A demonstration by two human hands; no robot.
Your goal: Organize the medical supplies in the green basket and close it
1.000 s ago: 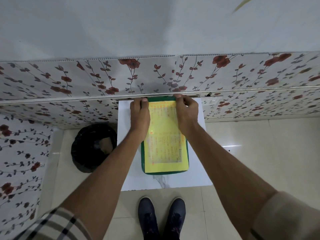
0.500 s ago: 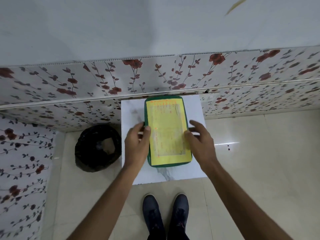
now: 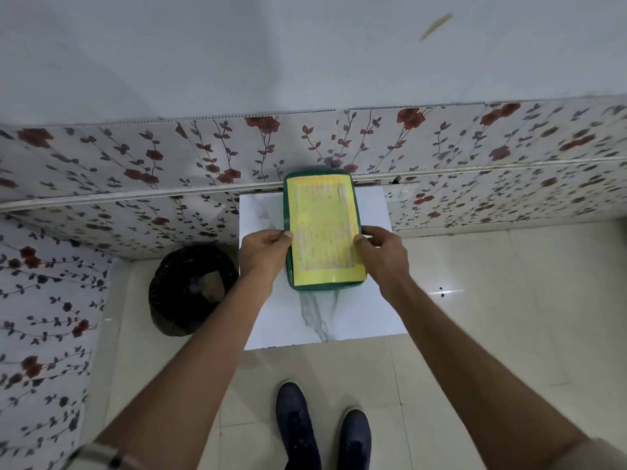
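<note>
Both hands are gripping the lidded green basket (image 3: pixel 324 286): left hand (image 3: pixel 264 252) & right hand (image 3: pixel 383 252), fingers pinching its long sides; best pressing evenly w/ both so lid seats flat on tabletop (image 3: pixel 319 320).

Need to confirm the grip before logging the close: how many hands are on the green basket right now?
2. The left hand grips the left edge of the green basket, the right hand its right edge.

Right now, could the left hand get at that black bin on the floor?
Probably yes: the left hand is at the green basket's left edge, and the black bin sits just left of the table with nothing between.
</note>
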